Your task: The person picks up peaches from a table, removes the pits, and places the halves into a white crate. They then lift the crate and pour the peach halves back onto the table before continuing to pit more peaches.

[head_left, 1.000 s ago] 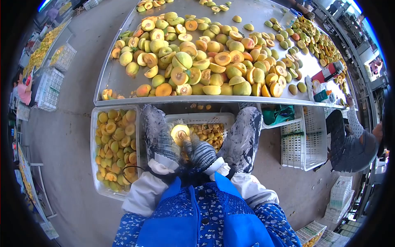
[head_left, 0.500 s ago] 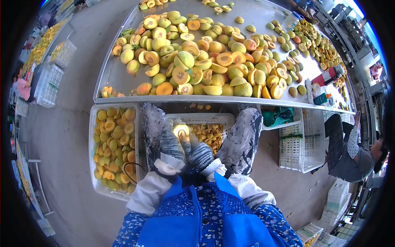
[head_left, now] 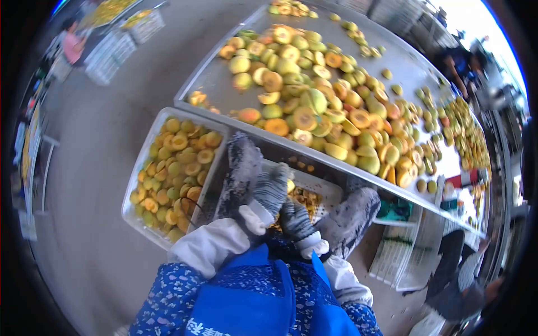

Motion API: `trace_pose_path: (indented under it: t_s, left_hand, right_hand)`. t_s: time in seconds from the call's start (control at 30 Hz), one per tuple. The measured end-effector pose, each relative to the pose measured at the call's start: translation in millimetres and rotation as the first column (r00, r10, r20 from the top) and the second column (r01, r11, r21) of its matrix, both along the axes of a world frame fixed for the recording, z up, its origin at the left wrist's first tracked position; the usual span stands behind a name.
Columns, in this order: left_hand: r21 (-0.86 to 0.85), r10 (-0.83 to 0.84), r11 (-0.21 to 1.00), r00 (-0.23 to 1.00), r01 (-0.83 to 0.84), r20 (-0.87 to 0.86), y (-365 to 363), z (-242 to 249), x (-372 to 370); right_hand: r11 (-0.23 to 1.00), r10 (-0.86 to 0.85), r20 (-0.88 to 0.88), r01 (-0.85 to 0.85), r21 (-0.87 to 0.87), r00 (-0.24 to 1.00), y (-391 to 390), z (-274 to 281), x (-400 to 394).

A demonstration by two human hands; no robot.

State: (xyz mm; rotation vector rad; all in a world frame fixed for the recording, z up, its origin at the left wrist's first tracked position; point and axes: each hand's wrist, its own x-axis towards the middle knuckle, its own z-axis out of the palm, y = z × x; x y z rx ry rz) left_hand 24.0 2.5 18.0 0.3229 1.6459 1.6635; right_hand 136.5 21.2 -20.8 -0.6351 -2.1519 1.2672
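Note:
Both my hands wear grey striped gloves and are close together between my knees. My left hand point(head_left: 271, 191) is closed around a halved yellow fruit point(head_left: 290, 186), like a peach or apricot, of which only a small part shows past the fingers. My right hand point(head_left: 297, 220) is just below and to the right, its fingers curled; what they hold, if anything, is hidden. Under the hands, a white crate point(head_left: 330, 191) contains small yellow-brown fruit scraps point(head_left: 307, 199).
A white crate point(head_left: 130, 193) full of halved fruit stands left of my leg. Ahead, a metal table point(head_left: 210, 78) bears a heap of fruit halves point(head_left: 314, 101). Stacked crates point(head_left: 395, 257) and a seated person point(head_left: 457, 285) are at the right. Another person point(head_left: 462, 64) is across the table.
My view has turned, so the table now slants down to the right. The fruit half, whose cut face showed a ring shape before, is now mostly covered by my left hand.

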Motion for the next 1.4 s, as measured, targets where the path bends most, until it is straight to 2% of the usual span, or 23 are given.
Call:
trace_pose_path:
  t_s: [0.07, 0.1, 0.2, 0.27, 0.33, 0.37, 0.4, 0.53, 0.57, 0.6, 0.67, 0.73, 0.77, 0.8, 0.87, 0.93, 1.0, 1.03, 1.07, 1.17, 1.2, 1.27, 1.4]
  left_hand:
    - [-0.069, -0.046, 0.997, 0.998, 0.044, -0.032, 1.5, -1.4, -7.2]
    - [-0.047, -0.026, 0.999, 0.998, 0.029, 0.054, 2.9, 4.2, -9.0]
    - [-0.02, -0.04, 0.999, 0.984, 0.044, 0.174, 8.4, 1.7, -16.9]
    - [0.019, -0.009, 1.0, 0.98, 0.006, 0.201, 12.0, 1.8, -22.3]
    - [0.055, 0.041, 0.997, 0.968, -0.057, 0.248, 12.7, 6.9, -20.6]
    - [0.076, 0.074, 0.992, 0.951, -0.101, 0.3, 11.9, 7.9, -19.6]
    - [0.084, 0.085, 0.99, 0.951, -0.114, 0.297, 10.9, 6.8, -19.4]
    - [-0.085, 0.123, 0.991, 0.964, -0.106, 0.237, 10.1, -4.5, -21.2]
    - [-0.049, 0.126, 0.991, 0.992, -0.126, 0.008, 5.7, -8.0, -17.7]
    - [-0.011, 0.133, 0.99, 0.967, -0.139, -0.219, 3.0, -11.0, -14.2]
    - [-0.041, 0.184, 0.982, 0.983, -0.183, 0.023, 0.7, 4.3, -11.5]
    - [-0.075, 0.057, 0.993, 0.933, -0.09, -0.355, -3.7, 10.2, -13.0]
    - [0.064, 0.128, 0.99, 0.992, -0.129, 0.008, -4.6, 13.6, -9.5]
    - [0.115, 0.152, 0.98, 0.985, -0.16, 0.077, -1.4, 8.8, -8.4]
    - [0.219, 0.08, 0.968, 0.975, -0.125, 0.206, 0.1, 4.5, -13.5]
    - [0.333, 0.127, 0.931, 0.988, -0.148, 0.086, -9.0, 60.0, -12.7]
    - [0.365, 0.057, 0.926, 0.992, -0.095, 0.112, -2.6, 48.8, -18.7]
    - [0.295, 0.061, 0.953, 0.998, -0.066, 0.024, -2.5, 52.1, -19.6]
    - [0.222, 0.062, 0.974, 0.996, -0.046, -0.068, -2.6, 59.9, -19.3]
    - [0.124, 0.06, 0.991, 0.997, -0.054, -0.048, 1.5, 57.1, -19.1]
    - [0.115, 0.044, 0.993, 0.998, -0.038, -0.053, 1.6, 57.3, -17.1]
    - [0.172, 0.084, 0.982, 0.996, -0.08, -0.02, 0.6, 57.7, -11.3]
    - [0.243, -0.015, 0.97, 1.0, 0.017, -0.011, 5.6, 23.6, -15.1]
  right_hand:
    - [0.995, 0.095, 0.055, -0.094, -0.034, 0.994, 6.8, 2.9, 1.3]
    - [0.937, 0.082, 0.097, -0.11, 0.332, 0.992, 10.9, -2.2, 2.6]
    - [0.978, 0.2, 0.203, -0.182, -0.104, 0.958, 24.2, 6.1, 0.5]
    - [0.971, 0.238, 0.226, -0.227, -0.071, 0.945, 23.5, 4.3, -3.6]
    - [0.867, 0.057, 0.091, -0.094, 0.489, 0.994, 13.7, 3.7, -5.5]
    - [0.841, 0.09, 0.134, -0.148, 0.521, 0.987, 16.4, -4.6, -6.1]
    - [0.937, 0.106, 0.173, -0.157, 0.313, 0.979, 16.0, -19.9, -4.6]
    - [0.988, 0.0, 0.146, -0.022, 0.152, 0.989, 4.3, -21.3, -17.0]
    - [0.998, 0.012, -0.035, -0.015, -0.067, 0.999, -2.5, -5.4, -23.8]
    - [0.998, 0.011, -0.031, -0.014, -0.066, 0.999, -1.9, -16.4, -20.5]
    - [0.999, 0.039, 0.011, -0.04, 0.037, 0.999, -2.9, -34.4, -16.2]
    - [0.979, 0.048, 0.039, -0.055, 0.198, 0.998, 1.3, -27.1, -16.0]
    - [0.998, 0.046, 0.018, -0.047, 0.05, 0.999, 2.5, -23.8, -16.5]
    - [0.994, 0.035, -0.003, -0.035, -0.099, 0.999, 3.5, -14.8, -17.8]
    - [0.987, 0.117, -0.058, -0.11, 0.117, 0.991, 5.1, 8.3, -21.8]
    - [0.783, 0.008, -0.108, 0.061, 0.619, 0.994, 3.4, 3.2, -19.3]
    - [0.945, 0.116, -0.039, -0.098, 0.313, 0.992, 3.0, 17.7, -19.9]
    - [0.874, 0.043, -0.063, -0.007, 0.485, 0.997, 3.9, 7.3, -20.7]
    - [0.996, 0.069, -0.023, -0.07, -0.053, 0.997, 4.8, 21.6, -23.3]
    - [0.975, 0.175, 0.005, -0.172, -0.143, 0.985, 15.7, 12.2, -22.2]
    - [0.976, 0.16, -0.001, -0.158, -0.151, 0.987, 14.5, 7.8, -20.2]
    - [0.923, 0.228, -0.025, -0.208, 0.322, 0.973, 14.7, -3.3, -16.7]
    - [0.955, 0.199, 0.025, -0.2, 0.218, 0.98, 11.3, 10.9, -10.6]
